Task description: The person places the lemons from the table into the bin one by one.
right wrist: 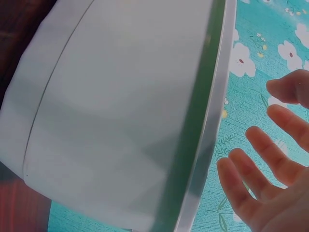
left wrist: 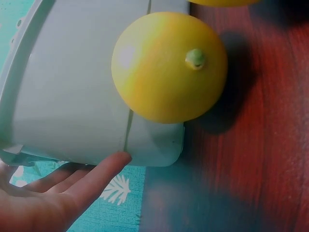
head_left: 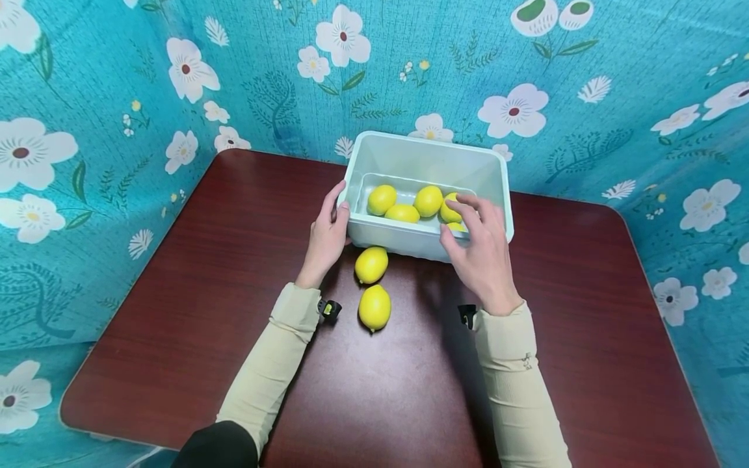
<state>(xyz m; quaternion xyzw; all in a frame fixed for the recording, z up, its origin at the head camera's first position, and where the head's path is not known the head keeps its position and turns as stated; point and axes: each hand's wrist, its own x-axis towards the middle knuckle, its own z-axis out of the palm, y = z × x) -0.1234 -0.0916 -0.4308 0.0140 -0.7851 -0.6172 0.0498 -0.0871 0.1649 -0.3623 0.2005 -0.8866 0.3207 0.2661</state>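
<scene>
A pale green plastic bin [head_left: 404, 235] stands at the back of the table with several lemons [head_left: 428, 201] inside. My left hand [head_left: 326, 237] holds its left end, thumb at the rim and fingers along the outer wall. In the left wrist view, those fingers [left wrist: 91, 186] lie against the end wall. Over the bin's front right corner, my right hand [head_left: 484, 253] hovers with spread, bent fingers. Between these fingers [right wrist: 270, 154] nothing shows in the right wrist view. Two more lemons lie on the table: one [head_left: 371, 265] close to the bin's front wall, another [head_left: 374, 308] nearer me.
The dark red wooden table [head_left: 234, 247] has rounded corners. A teal floral cloth [head_left: 409, 78] hangs behind it and along both sides, close to the bin's back. Small black wrist cameras [head_left: 330, 310] are strapped at both sleeves.
</scene>
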